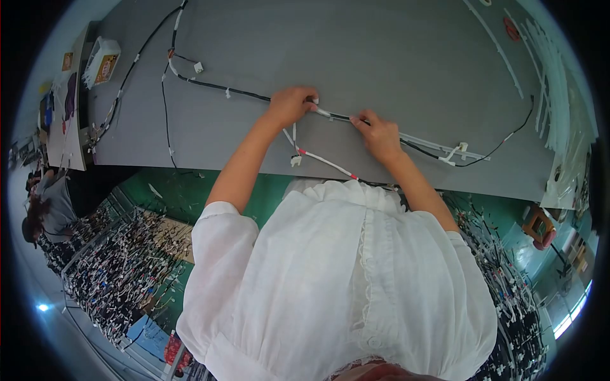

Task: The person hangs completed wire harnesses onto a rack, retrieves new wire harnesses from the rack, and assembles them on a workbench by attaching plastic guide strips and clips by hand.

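Observation:
A long black-and-white wire harness (216,86) runs across the grey table (381,51), with thin branches and small white connectors. My left hand (292,106) is closed around the harness near the middle, where a white-wrapped stretch begins. A little to the right, my right hand (379,134) pinches the same harness between thumb and fingers. Between both hands a short black-and-white length shows. Below my left hand hangs a white branch with red bands (327,163) and a white connector (296,160). Right of my right hand, the harness continues to a white connector (462,148). My palms hide the gripped parts.
Clear plastic strips and tubes (548,76) lie along the table's right end. At the left edge stands a white box (101,62). Beneath the table's front are dense bundles of harnesses (121,273) on both sides. Another person (54,206) is at the far left.

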`<state>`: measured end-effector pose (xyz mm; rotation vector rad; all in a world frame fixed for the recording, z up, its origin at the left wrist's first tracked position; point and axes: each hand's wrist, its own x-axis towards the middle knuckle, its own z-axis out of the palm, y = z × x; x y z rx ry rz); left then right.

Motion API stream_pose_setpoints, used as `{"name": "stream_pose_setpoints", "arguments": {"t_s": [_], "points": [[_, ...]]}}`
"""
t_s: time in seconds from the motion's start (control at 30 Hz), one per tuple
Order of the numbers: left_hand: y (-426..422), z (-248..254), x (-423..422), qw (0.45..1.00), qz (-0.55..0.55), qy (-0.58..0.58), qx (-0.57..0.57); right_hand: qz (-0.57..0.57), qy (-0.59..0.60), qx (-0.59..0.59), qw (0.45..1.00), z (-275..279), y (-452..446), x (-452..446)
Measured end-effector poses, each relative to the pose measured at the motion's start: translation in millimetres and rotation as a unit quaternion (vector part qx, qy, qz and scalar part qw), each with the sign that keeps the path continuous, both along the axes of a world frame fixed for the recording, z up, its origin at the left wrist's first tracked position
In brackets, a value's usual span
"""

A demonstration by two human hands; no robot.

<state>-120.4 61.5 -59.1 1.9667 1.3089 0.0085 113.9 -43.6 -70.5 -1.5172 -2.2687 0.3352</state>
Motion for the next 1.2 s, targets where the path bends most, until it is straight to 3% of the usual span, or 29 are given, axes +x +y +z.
{"name": "stream_pose_setpoints", "arguments": {"t_s": [0.07,0.17,0.27,0.37,0.47,0.57,0.67,0.87,1.07,1.2], "points": [[-0.8,2.2,3.3,0.999,0.036,0.023,-0.027,0.000,-0.013,-0.011,1.000,7.4,3.3,1.9],[-2.7,4.9,2.7,0.998,0.042,0.039,-0.020,0.045,-0.060,0.106,0.992,12.8,4.3,14.5],[-22.6,-9.0,1.6,0.976,-0.008,0.036,0.216,-0.021,0.015,0.064,0.998,-3.1,-13.7,26.5],[-36.1,0.8,25.6,0.932,-0.019,-0.033,0.362,-0.120,0.182,0.035,0.975,-28.6,-16.6,26.5],[-54.9,-8.9,60.0,0.954,0.018,-0.234,0.186,-0.162,0.246,-0.203,0.934,-12.6,-5.1,32.5],[-60.9,-33.5,69.7,0.942,-0.032,-0.264,0.207,-0.121,0.251,-0.131,0.951,-14.8,-3.9,35.1],[-62.1,-39.3,69.3,0.931,-0.027,-0.277,0.236,-0.061,0.153,0.009,0.986,-13.7,-14.9,40.7],[-64.3,-33.6,71.1,0.934,-0.034,-0.261,0.242,-0.024,0.036,0.018,0.999,-3.8,-20.9,34.7],[-65.5,-40.8,69.3,0.930,-0.034,-0.276,0.242,0.048,-0.024,0.116,0.992,-10.1,-17.5,42.1],[-66.5,-39.3,70.1,0.930,-0.045,-0.262,0.254,0.074,-0.076,0.062,0.992,-9.0,-14.1,36.4]]}}
